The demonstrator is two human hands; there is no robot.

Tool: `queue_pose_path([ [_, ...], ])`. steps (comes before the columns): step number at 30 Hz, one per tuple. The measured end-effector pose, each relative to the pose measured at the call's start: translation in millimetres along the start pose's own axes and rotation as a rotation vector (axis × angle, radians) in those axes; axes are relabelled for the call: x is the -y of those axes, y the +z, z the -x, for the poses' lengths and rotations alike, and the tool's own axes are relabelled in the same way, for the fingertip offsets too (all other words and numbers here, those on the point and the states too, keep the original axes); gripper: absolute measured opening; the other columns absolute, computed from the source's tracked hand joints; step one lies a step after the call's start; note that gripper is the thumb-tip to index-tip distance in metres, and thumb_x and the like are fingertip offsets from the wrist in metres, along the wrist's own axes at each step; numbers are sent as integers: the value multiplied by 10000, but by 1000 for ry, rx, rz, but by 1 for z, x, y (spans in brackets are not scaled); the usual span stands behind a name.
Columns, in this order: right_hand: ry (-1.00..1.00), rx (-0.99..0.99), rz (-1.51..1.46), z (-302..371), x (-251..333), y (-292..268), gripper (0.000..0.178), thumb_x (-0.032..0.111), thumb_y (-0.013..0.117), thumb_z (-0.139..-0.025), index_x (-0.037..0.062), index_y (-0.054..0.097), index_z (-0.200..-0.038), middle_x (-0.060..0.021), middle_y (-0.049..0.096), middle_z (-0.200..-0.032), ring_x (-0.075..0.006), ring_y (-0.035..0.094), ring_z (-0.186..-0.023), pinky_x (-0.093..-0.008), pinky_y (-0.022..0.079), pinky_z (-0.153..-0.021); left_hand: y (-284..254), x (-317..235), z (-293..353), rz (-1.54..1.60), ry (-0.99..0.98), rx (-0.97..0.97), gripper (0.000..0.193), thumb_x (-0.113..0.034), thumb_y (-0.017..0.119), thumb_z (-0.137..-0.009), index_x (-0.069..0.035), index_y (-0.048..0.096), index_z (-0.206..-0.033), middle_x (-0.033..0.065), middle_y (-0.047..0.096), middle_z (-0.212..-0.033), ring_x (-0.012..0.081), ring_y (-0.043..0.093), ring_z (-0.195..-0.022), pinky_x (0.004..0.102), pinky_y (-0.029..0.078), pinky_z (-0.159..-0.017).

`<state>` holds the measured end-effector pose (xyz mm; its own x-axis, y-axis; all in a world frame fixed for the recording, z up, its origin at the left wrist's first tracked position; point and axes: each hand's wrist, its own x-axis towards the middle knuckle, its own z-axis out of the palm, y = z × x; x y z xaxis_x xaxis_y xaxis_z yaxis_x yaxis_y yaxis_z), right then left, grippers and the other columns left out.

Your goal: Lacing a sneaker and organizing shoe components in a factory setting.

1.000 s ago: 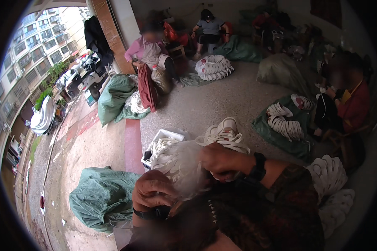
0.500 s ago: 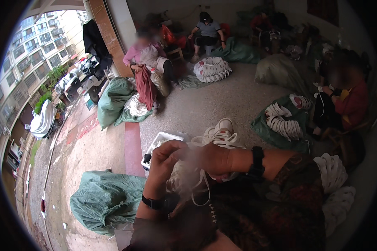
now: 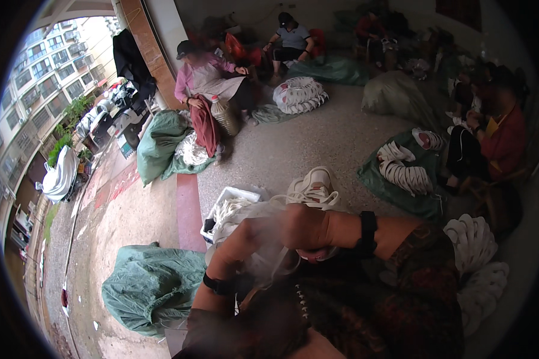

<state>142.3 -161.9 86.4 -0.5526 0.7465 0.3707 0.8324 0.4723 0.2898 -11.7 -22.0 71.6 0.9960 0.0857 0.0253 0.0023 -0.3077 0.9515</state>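
Observation:
My left hand and my right hand are close together above my lap, at the middle of the view. A pale haze blurs the left fingers. My right hand is curled closed, its fingertips hidden. White shoelaces hang in a blurred loop beneath the hands; which fingers hold them is unclear. Just beyond my right hand is a white sneaker with laces across its front. A white box of white laces stands past my left hand, partly covered by it.
A green sack lies at my left. Stacked white shoe pieces are by my right elbow, and more lie on a green cloth. Several people sit around the room. A tied white bundle is on the floor farther back.
My left hand has come down and nearer to my right hand, uncovering more laces in the box. The person in pink has moved an arm outward.

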Motion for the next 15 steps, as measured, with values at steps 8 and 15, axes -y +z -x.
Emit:
queue_pose_path([
  [8,319,-76,-463,10,-5,-8,26,77,607,-698,77,631,-690,-80,569,-685,-179,582,-657,-348,464,-547,3,-1,6,208,51,-165,165,-152,588,-861,-32,652,-769,71,601,-921,160,543,-895,294,421,-815],
  [15,827,-159,-1600,5,1,-38,108,93,616,-817,13,625,-746,0,618,-708,-91,545,-679,-295,447,-606,25,36,8,1161,232,-211,195,-236,585,-884,-77,591,-771,79,567,-1051,227,517,-964,383,405,-906],
])
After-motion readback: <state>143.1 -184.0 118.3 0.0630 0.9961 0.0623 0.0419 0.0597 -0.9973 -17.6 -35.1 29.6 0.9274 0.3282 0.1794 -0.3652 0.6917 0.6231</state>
